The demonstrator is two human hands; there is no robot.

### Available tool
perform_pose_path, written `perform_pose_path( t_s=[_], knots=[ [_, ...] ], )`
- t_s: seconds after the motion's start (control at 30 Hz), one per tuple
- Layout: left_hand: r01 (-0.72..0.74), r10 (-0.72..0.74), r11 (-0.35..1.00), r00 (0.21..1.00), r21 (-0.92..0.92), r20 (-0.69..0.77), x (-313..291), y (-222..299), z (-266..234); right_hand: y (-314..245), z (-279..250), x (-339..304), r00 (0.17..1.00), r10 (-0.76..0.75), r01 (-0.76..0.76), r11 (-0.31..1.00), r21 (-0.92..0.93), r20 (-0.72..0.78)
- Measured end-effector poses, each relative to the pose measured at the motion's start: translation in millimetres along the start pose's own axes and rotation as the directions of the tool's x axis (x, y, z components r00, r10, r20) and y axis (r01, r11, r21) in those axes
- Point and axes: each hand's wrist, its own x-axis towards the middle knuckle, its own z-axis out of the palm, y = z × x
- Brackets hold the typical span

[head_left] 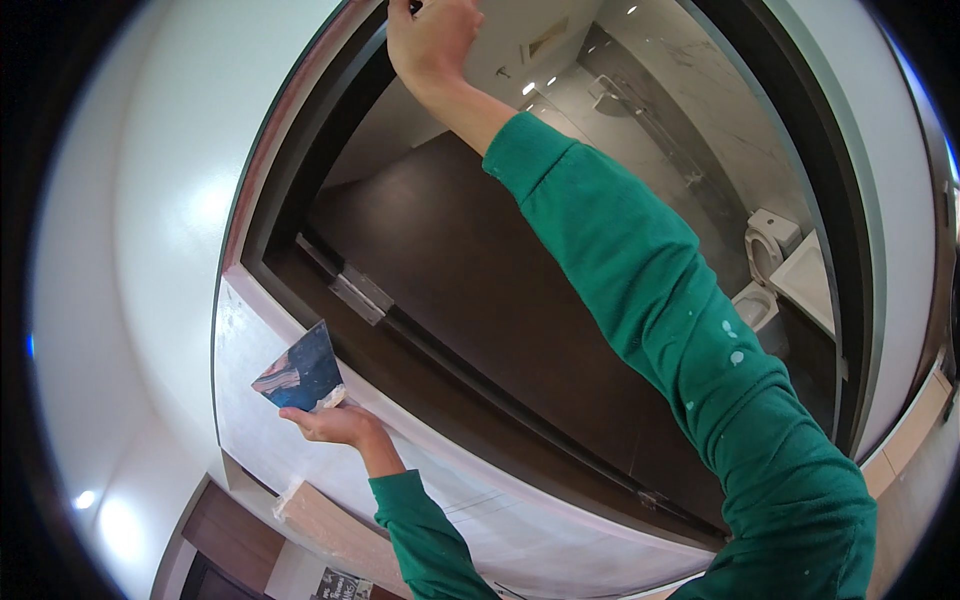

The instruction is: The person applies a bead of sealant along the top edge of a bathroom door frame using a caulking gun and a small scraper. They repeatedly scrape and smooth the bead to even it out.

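My left hand [340,424], at the lower left, is closed round a putty knife [310,362]. Its broad metal blade points up and mirrors the surroundings, and a lump of pale putty [331,398] sits at the blade's base. My right hand [432,42] reaches high to the top of the dark door frame [310,130], its fingers bent and partly cut off by the picture's edge. Something small and dark shows between them, too little to name. White spots mark the green right sleeve [690,330].
A dark door [500,290] with a metal hinge [362,296] stands inside the frame. Beyond it lies a bathroom with a toilet [760,300], a white basin [806,282] and a shower head [607,95]. A whitish wall strip [250,330] borders the frame, and a plastic-wrapped panel [335,530] sits below.
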Motion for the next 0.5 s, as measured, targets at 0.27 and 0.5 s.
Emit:
perform_pose_path(
  t_s=[0.27,0.5],
  knots=[
    [-0.021,0.022,0.998,1.0,0.051,-0.01,3.4,-4.0,-3.0,-7.1,7.3,-7.2,0.999,-0.02,0.021,0.999,0.025,-0.035],
    [-0.031,0.031,0.999,1.0,0.037,0.005,4.3,-5.6,-2.9,-15.4,17.8,-21.6,0.984,-0.17,0.162,0.979,-0.123,-0.061]
  ],
)
